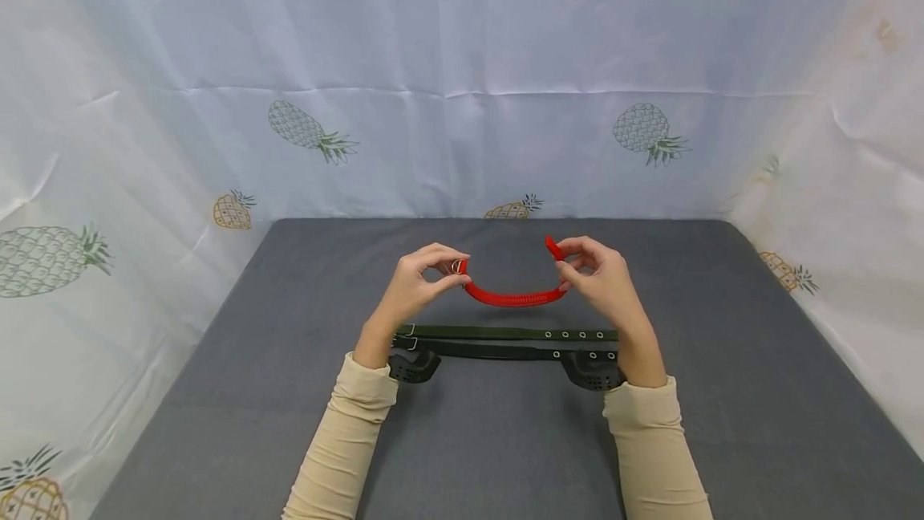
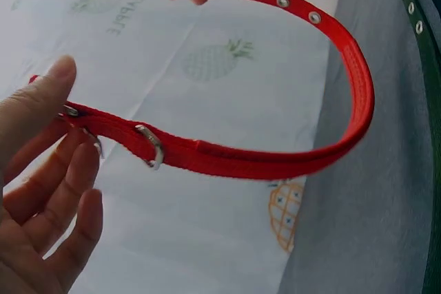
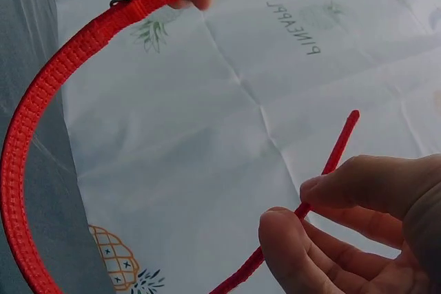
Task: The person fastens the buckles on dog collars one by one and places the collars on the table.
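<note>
A red collar (image 1: 514, 300) with metal eyelets hangs in a downward curve between both hands, above the grey table. My left hand (image 1: 424, 279) pinches its buckle end between thumb and fingers; a metal D-ring (image 2: 150, 147) shows on the strap beside the grip. My right hand (image 1: 597, 273) pinches the other end, near its tip, between thumb and forefinger. In the left wrist view the eyelets (image 2: 282, 3) run along the strap toward the right hand's end. A short length of red tip (image 3: 342, 140) sticks out past the right thumb.
On the grey table (image 1: 498, 440) below the hands lie a green strap (image 1: 498, 333) and a black strap (image 1: 491, 351), both with eyelets. Black perforated muzzle-like pieces (image 1: 413, 367) sit by the straps at either end. A white pineapple-print cloth (image 1: 462, 159) stands around the table.
</note>
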Motion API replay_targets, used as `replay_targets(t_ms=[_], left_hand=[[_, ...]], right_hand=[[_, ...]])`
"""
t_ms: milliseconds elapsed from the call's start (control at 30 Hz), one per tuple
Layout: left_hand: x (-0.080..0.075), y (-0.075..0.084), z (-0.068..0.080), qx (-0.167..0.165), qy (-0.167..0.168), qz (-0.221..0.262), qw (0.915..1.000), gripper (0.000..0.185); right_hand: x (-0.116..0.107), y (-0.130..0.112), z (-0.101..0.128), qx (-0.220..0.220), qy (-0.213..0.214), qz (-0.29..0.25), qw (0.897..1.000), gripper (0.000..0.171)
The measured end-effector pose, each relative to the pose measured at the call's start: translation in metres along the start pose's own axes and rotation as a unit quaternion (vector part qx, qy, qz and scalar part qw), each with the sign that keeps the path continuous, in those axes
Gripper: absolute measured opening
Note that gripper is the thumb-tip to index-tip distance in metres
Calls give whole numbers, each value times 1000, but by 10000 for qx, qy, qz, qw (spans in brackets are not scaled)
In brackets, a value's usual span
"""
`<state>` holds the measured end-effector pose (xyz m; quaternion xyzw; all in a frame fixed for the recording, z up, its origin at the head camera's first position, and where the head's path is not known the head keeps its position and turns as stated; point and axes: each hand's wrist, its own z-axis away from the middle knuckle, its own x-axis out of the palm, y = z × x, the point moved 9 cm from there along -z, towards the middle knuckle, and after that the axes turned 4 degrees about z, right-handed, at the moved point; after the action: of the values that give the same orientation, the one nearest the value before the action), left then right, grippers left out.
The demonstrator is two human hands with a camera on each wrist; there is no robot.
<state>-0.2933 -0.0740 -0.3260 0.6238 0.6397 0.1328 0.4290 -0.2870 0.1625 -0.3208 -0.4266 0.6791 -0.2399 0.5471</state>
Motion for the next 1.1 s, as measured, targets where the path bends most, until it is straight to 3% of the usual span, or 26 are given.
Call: replay_targets(t_ms=[200,300,433,533,767,967,1100], left_hand=[[11,2,0,-142,22,785,9968,30],[20,-1,1,-419,-56,1460,9884,29],[35,-4,2,-726,-200,1985,9772,45],[41,-4,2,-743,-149,2085,9751,47],[39,-2,1,-512,521,2279,9709,58],[36,-4,1,-704,790,2577,9604,60],[32,-2,1,-747,908,2601,9584,56]], right_hand=[[5,-6,-1,-171,-104,61,9998,23],[8,-8,-1,-238,-171,15,9996,23],[15,-11,0,-301,-307,-149,9990,24],[19,-12,-1,-323,-370,-197,9986,25],[25,-15,0,-319,-348,-31,9989,24],[27,-20,3,-258,-255,133,9993,22],[30,-22,4,-296,-289,30,9991,21]])
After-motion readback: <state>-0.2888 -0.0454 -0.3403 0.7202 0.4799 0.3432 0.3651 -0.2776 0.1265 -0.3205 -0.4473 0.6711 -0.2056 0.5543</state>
